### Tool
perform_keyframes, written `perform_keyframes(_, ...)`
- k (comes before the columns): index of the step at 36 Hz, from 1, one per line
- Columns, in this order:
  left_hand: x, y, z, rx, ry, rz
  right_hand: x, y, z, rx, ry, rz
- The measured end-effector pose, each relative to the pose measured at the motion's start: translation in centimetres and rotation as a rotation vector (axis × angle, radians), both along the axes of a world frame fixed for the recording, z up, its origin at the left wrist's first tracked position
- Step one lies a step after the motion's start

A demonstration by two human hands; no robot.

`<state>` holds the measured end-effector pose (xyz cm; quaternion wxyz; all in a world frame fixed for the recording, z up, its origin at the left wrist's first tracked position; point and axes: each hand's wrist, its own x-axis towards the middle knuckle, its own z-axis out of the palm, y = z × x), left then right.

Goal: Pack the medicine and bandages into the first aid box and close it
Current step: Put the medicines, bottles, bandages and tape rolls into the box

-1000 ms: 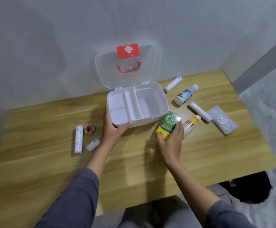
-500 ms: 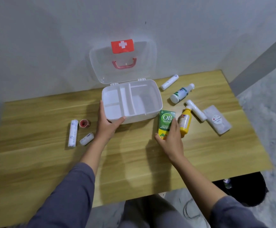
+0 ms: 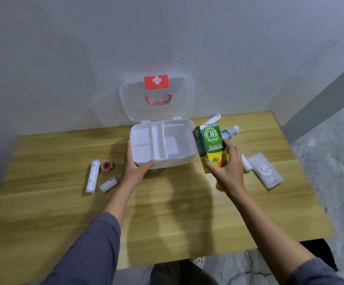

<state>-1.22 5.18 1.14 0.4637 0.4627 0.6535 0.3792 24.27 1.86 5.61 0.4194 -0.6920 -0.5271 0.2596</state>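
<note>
Wooden bench point(image 3: 167, 212), centre-right: right hand point(image 3: 228, 167) closed around light, crushable medicine carton point(image 3: 211, 145); left hand point(image 3: 136, 167) clasps box point(image 3: 179, 159) corner.

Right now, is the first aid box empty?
Empty: the first aid box shows only bare white compartments, with its lid open.

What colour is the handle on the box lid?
The handle is red, seen in the head view.

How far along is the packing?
Done: white first aid box stands open, compartments bare. In hand: right hand holds the green-yellow medicine carton; left hand steadies the box. Left: white bandage rolls, bottles, closing the clear lid.
</note>
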Motion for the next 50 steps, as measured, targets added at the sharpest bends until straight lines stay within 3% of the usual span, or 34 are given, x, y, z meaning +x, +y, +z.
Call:
perform_keyframes(5, 0.0, 0.1, 0.0, -0.003, -0.006, -0.001, -1.4, 4.4, 2.2, -0.090, -0.194, 0.288)
perform_keyframes(10, -0.1, 0.0, -0.2, -0.013, -0.011, -0.004, -2.1, 8.4, 4.0, -0.202, -0.626, 0.436)
perform_keyframes(15, -0.2, 0.0, -0.6, -0.006, -0.038, -0.013, -3.5, 11.5, 3.9, -0.274, -0.807, 0.643)
perform_keyframes(20, -0.3, 0.0, -0.9, -0.011, -0.040, -0.020, -5.3, 12.8, 1.6, -0.308, -0.716, 0.752)
perform_keyframes(25, -0.3, -0.1, -0.9, -0.006, -0.047, -0.019, -5.9, 12.5, -0.1, -0.259, -0.616, 0.726)
perform_keyframes(30, -0.3, -0.1, -0.9, -0.014, -0.041, -0.032, -5.4, 11.2, -0.6, -0.152, -0.668, 0.632)
perform_keyframes(39, -0.2, -0.3, -1.0, 0.004, -0.054, -0.031, -6.7, 10.9, -2.6, -0.378, -0.846, 0.588)
perform_keyframes(50, -0.1, -0.4, -0.4, 0.025, -0.026, -0.035, -7.3, 11.6, -3.0, -0.335, -0.562, 0.628)
